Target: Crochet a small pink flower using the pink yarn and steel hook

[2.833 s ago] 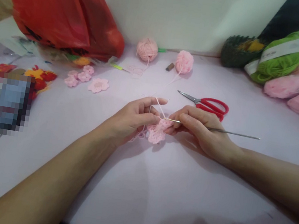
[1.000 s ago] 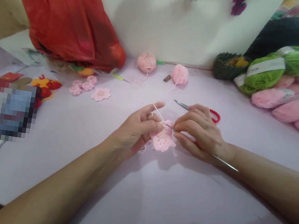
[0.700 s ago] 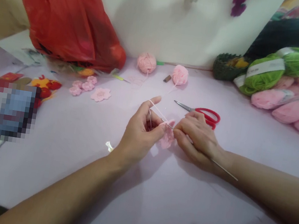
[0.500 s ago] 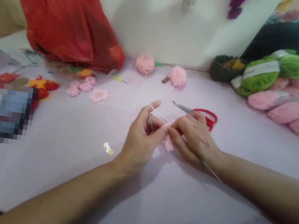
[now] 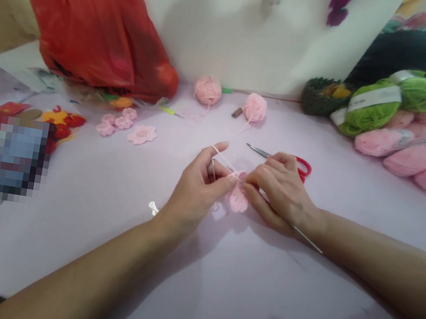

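My left hand (image 5: pixel 203 185) pinches a small pink crochet piece (image 5: pixel 239 200) between thumb and fingers. A strand of pink yarn runs over its raised index finger and back to a pink yarn ball (image 5: pixel 255 108). In my right hand (image 5: pixel 278 194) is a thin metal crochet hook (image 5: pixel 307 240), its shaft sticking out below the palm toward the wrist. The hook's tip meets the pink piece where the fingers of both hands come close together. Red-handled scissors (image 5: pixel 303 167) lie just behind my right hand, partly covered by it.
Pink crocheted flowers (image 5: pixel 142 135) lie at left, near a phone (image 5: pixel 14 160) with a cable. Behind them stands a red plastic bag (image 5: pixel 104 29). A second pink yarn ball (image 5: pixel 208 90) sits at the back. Green yarn (image 5: pixel 374 109) and pink skeins (image 5: pixel 418 154) are piled at right.
The pink piece has turned and shows more of its face below my fingers. My left hand has shifted slightly left, and my right hand covers more of the scissors.
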A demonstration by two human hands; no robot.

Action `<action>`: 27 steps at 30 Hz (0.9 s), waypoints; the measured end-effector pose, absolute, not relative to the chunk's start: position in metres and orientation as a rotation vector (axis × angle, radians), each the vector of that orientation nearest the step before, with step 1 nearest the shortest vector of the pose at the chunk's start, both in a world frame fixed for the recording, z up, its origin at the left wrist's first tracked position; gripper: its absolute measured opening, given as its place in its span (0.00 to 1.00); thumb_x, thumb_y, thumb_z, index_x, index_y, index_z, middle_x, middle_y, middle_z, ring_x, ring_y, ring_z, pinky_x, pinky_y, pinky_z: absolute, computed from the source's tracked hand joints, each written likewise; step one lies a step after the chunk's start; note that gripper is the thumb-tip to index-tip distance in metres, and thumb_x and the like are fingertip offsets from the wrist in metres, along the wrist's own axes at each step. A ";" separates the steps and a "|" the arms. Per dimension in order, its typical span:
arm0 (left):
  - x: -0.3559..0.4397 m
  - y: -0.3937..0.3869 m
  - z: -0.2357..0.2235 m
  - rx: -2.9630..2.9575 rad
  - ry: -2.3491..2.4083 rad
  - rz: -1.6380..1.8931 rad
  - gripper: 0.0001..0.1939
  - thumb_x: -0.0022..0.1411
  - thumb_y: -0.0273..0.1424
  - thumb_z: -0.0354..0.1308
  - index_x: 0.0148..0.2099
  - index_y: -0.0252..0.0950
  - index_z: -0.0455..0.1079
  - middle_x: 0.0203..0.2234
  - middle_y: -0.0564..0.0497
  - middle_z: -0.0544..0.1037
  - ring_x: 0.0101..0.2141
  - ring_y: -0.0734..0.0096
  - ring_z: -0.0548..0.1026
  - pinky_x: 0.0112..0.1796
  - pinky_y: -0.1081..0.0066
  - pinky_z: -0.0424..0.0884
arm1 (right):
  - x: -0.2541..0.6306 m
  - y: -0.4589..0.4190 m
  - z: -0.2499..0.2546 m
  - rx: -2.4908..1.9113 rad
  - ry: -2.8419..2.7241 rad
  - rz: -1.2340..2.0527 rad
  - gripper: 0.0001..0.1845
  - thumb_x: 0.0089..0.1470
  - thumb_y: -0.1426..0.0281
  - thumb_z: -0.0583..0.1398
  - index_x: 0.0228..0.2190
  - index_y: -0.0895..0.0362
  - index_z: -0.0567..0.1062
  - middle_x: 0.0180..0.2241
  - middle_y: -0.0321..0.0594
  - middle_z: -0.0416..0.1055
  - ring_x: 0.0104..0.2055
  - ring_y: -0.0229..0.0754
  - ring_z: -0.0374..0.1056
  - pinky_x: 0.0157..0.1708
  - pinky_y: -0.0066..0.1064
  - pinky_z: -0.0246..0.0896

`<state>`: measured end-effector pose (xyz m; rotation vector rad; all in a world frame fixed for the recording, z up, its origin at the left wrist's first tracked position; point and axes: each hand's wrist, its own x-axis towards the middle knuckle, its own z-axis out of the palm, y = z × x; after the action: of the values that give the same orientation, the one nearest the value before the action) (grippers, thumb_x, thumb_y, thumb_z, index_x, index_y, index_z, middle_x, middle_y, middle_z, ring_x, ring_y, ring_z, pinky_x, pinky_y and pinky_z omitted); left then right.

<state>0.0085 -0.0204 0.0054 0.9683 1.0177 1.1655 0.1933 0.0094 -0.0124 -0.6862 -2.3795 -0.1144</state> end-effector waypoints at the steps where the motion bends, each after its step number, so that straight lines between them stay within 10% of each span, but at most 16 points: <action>1: 0.011 -0.022 0.003 0.992 1.032 1.189 0.34 0.57 0.25 0.66 0.63 0.37 0.60 0.25 0.59 0.71 0.28 0.78 0.69 0.34 0.75 0.65 | 0.191 0.007 -0.013 -0.748 -2.389 -0.136 0.11 0.66 0.70 0.50 0.30 0.55 0.65 0.25 0.34 0.66 0.28 0.40 0.58 0.43 0.42 0.52; 27: -0.001 -0.016 0.012 0.876 0.935 1.017 0.28 0.55 0.24 0.66 0.58 0.36 0.68 0.26 0.58 0.71 0.25 0.80 0.69 0.27 0.77 0.65 | 0.199 0.014 -0.014 -0.480 -2.263 0.138 0.04 0.62 0.73 0.55 0.34 0.54 0.66 0.27 0.35 0.69 0.29 0.40 0.59 0.41 0.40 0.54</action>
<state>-0.0006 -0.0159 0.0123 0.8763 0.9351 1.0174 0.1991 0.0137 -0.0140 -0.4799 -2.2627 0.1385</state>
